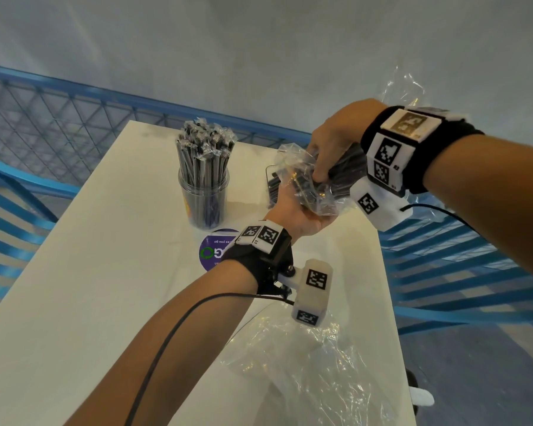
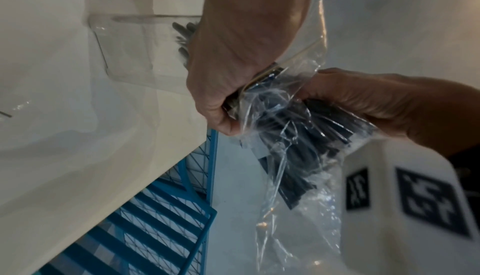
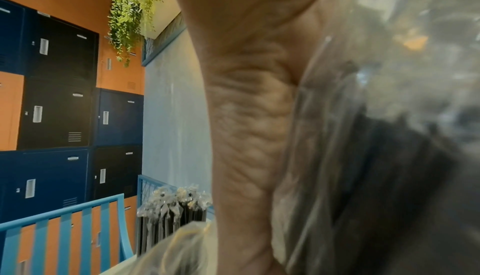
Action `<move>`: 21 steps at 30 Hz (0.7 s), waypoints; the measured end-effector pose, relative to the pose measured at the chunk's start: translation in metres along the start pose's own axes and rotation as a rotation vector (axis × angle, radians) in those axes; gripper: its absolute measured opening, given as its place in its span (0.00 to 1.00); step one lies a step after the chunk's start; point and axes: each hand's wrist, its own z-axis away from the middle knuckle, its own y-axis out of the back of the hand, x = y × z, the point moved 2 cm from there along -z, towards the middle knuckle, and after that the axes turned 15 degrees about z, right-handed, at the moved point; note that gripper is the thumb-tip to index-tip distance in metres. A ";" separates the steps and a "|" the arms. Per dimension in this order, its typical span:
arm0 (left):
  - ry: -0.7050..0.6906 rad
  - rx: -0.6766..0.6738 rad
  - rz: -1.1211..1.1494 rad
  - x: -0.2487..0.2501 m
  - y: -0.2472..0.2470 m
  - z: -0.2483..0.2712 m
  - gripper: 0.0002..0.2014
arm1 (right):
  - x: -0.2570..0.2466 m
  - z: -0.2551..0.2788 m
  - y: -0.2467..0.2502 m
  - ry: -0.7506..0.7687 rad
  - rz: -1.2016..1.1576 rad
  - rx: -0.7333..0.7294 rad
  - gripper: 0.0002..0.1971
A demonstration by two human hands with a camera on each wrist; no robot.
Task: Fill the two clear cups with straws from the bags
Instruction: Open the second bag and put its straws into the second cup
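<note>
A clear cup (image 1: pixel 203 195) packed with wrapped black straws stands upright on the white table (image 1: pixel 105 272). Behind my hands a second clear cup (image 1: pixel 271 186) is mostly hidden; in the left wrist view this cup (image 2: pixel 135 49) holds a few straws. Above it, both hands hold a clear bag of black straws (image 1: pixel 317 189). My left hand (image 1: pixel 292 210) grips one end of the bag from below. My right hand (image 1: pixel 323 161) grips the straw bundle through the plastic from above. In the left wrist view the bag (image 2: pixel 298 135) hangs between both fists.
A crumpled empty clear bag (image 1: pixel 305 364) lies on the table's near right part. A round purple sticker (image 1: pixel 213 250) sits beside the full cup. Blue railings (image 1: pixel 44 118) surround the table, whose right edge (image 1: pixel 388 287) lies close under my hands.
</note>
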 end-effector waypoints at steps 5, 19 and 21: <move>0.074 -0.099 -0.021 -0.013 -0.007 0.015 0.39 | 0.001 0.000 0.004 -0.005 0.113 -0.151 0.29; 0.087 -0.303 0.188 -0.027 -0.022 0.023 0.40 | 0.010 0.006 0.022 -0.068 0.319 -0.081 0.38; 0.155 -0.317 0.199 -0.028 -0.025 0.024 0.42 | 0.010 0.007 0.023 -0.077 0.311 -0.071 0.40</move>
